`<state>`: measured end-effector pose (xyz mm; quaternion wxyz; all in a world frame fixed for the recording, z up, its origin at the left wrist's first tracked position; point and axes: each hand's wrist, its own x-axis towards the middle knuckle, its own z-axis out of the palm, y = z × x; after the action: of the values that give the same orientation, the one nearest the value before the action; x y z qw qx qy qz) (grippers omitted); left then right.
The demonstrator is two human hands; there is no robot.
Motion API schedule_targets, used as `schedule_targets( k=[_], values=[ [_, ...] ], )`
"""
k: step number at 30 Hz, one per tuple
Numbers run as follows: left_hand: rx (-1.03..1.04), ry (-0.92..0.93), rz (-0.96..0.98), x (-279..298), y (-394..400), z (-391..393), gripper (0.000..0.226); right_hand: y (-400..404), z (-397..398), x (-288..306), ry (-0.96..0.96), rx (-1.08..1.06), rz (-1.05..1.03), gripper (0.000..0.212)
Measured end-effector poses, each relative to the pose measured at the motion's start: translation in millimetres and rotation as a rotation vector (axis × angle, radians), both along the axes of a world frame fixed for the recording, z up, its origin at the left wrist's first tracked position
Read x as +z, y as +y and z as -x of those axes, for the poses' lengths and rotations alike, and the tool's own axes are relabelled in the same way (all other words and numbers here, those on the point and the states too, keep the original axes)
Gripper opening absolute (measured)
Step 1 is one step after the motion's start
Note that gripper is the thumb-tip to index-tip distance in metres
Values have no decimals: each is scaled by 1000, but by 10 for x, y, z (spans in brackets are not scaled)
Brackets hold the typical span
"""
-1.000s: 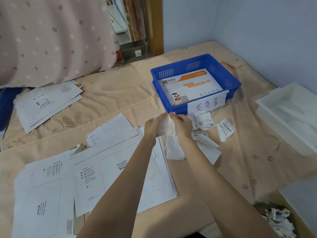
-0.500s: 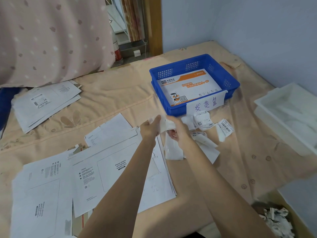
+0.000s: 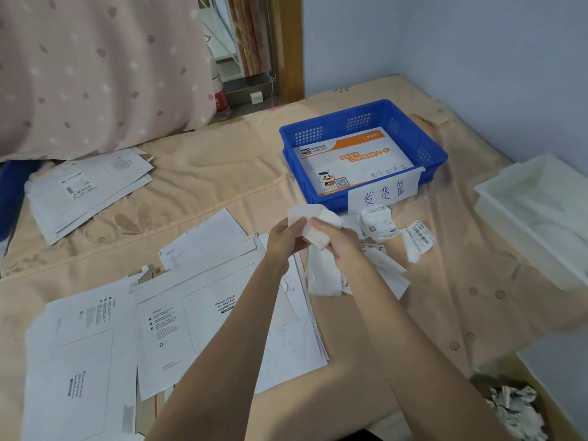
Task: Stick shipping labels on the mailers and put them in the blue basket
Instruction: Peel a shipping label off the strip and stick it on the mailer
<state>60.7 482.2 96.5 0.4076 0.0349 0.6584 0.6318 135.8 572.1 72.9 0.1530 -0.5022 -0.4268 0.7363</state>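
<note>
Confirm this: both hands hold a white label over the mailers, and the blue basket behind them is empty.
Not empty. In the head view the blue basket already holds an orange and white mailer. The rest stands: the left hand and right hand hold a white label over the mailers.

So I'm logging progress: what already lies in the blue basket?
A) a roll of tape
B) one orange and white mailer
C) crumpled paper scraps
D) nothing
B: an orange and white mailer lies flat inside the blue basket, while both hands are busy with a label in front of it.
</note>
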Motion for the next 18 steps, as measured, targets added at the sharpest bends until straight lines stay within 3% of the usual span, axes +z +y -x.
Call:
schedule_targets(
  k=[7, 10, 15, 18],
  values=[
    [-38, -116, -12, 17, -48, 23, 16, 99, -182, 56, 215, 170, 169, 36],
    [38, -46, -12, -25, -59, 5, 22, 59, -173, 84, 198, 151, 155, 38],
    [35, 73, 42, -50, -88, -18, 20, 3, -134, 48, 52, 339, -71, 44],
    [45, 57, 92, -54, -83, 10, 23, 17, -148, 43, 117, 306, 9, 38]
  ],
)
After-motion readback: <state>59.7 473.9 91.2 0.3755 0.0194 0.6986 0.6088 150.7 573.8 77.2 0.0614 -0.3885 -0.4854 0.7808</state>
